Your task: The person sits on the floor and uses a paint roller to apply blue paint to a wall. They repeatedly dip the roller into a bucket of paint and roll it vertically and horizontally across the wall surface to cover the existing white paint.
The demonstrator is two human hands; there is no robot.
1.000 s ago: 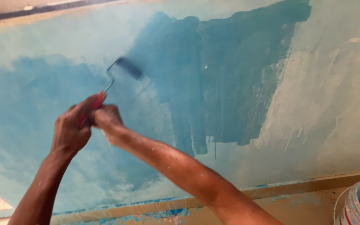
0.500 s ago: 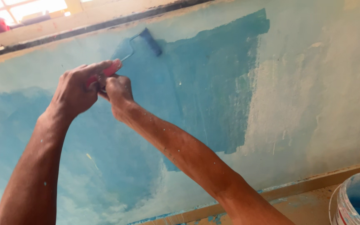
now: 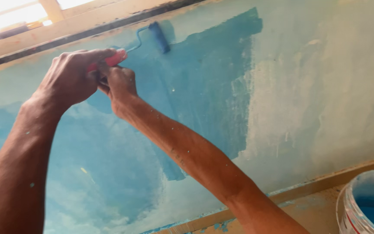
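Both of my hands grip the red handle [image 3: 114, 58] of a small paint roller. My left hand [image 3: 72, 78] wraps the handle from the left, and my right hand [image 3: 120, 86] holds it just below. The roller's blue sleeve [image 3: 158, 37] presses on the wall near its top edge, at the upper end of a wet dark-blue patch [image 3: 204, 82]. Both forearms are flecked with paint.
The wall [image 3: 325, 86] is pale and patchy to the right, lighter blue at the left. A white bucket of blue paint [image 3: 369, 203] stands at the bottom right. A tan skirting strip [image 3: 308, 190] runs along the wall's base. A window ledge [image 3: 31, 39] lies above.
The roller has travelled up the wall from the middle of the blue patch to its top edge. Both hands rose with it, and the view shifted upward.
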